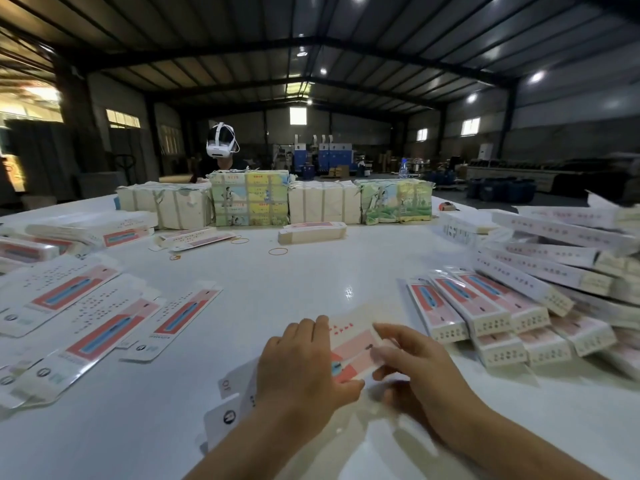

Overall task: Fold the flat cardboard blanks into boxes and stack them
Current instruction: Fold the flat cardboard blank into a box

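along the left edge of the table [311,271] the flat blanks [86,306] lie fanned out printed side up, likely so one can be slid off at a time. at the far edge sit wrapped bundles [249,199], probably unopened stock, parked out of the working space, with loose rubber bands [278,251] in front of them that look like they came off opened packs. a person wearing a headset [221,143] sits behind the bundles.

at the near edge, the left hand [301,368] lies over the blank being folded [349,351], fingers curled over its far side and thumb on its near edge, seemingly pinning it while a crease is formed. the right hand [412,372] pinches the blank's right end, probably to turn a panel or flap; blur hides exactly which. the hands are close together on that one blank.

toward the right edge the finished boxes [502,306] are piled in loose rows, within reach of the right hand.
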Motion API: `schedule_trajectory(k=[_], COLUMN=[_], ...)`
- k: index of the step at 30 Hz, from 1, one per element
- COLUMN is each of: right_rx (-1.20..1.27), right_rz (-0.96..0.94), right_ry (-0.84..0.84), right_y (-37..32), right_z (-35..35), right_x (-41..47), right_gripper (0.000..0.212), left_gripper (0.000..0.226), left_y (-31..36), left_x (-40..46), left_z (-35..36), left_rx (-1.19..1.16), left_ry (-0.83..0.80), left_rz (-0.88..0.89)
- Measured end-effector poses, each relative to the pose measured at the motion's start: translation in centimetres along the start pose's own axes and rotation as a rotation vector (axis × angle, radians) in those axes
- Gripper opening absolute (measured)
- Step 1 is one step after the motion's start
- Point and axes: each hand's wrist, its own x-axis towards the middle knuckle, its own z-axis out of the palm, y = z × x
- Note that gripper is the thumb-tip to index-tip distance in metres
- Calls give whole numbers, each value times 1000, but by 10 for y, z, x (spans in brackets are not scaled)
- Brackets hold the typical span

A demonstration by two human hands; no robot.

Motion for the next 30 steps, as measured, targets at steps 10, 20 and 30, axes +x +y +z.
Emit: schedule_trajectory(k=[10,20,30], right_rx=[5,-70,-90], right_rz=[4,-43,-351], right_ry=[-110,-97,367], right_y=[2,-1,1], right_z=[-6,-2,-6], right_x=[-2,-5,-4], right_gripper=[13,15,40], left_gripper=[82,61,48], left_y=[1,1,-8], left_x=[-1,2,8], left_z=[-4,-7,-15], left_rx=[-5,-59,-220], left_ry=[-12,-72,-123], left_rz=[68,54,-20])
